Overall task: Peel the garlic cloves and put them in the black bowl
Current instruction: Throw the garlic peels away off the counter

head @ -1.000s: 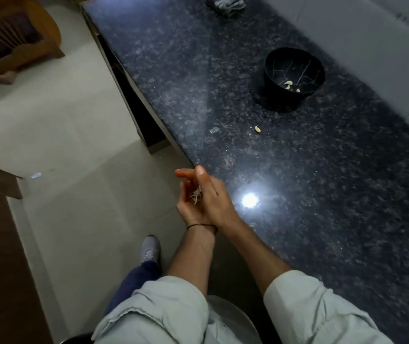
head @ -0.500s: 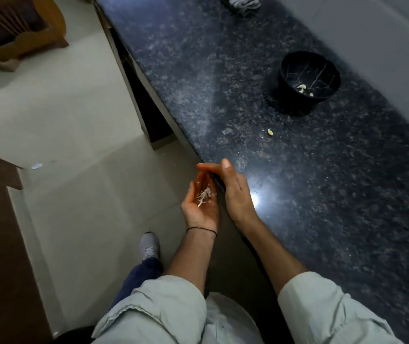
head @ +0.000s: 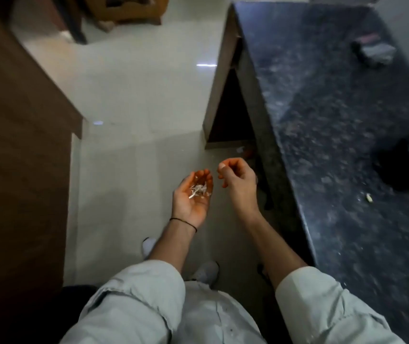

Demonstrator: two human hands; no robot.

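Note:
My left hand point(head: 192, 197) is palm up and cupped over the floor, with a small heap of white garlic skins point(head: 198, 190) lying in it. My right hand point(head: 238, 181) hovers just to its right, fingers loosely curled, nothing visible in them. The black bowl point(head: 402, 167) stands on the dark granite counter point(head: 342, 125) at the right edge, partly cut off, with a pale bit visible inside. One garlic clove point(head: 369, 197) lies on the counter in front of the bowl.
A grey cloth-like bundle point(head: 374, 52) lies far back on the counter. An open cabinet space point(head: 230, 115) sits under the counter's edge. Brown wooden furniture point(head: 19, 145) lines the left. Pale floor tiles point(head: 133, 100) lie between, with my shoes below.
The view has swung left, away from the counter. My hands now sit over the floor, and my right hand has drawn apart from my left palm, which still carries the skins.

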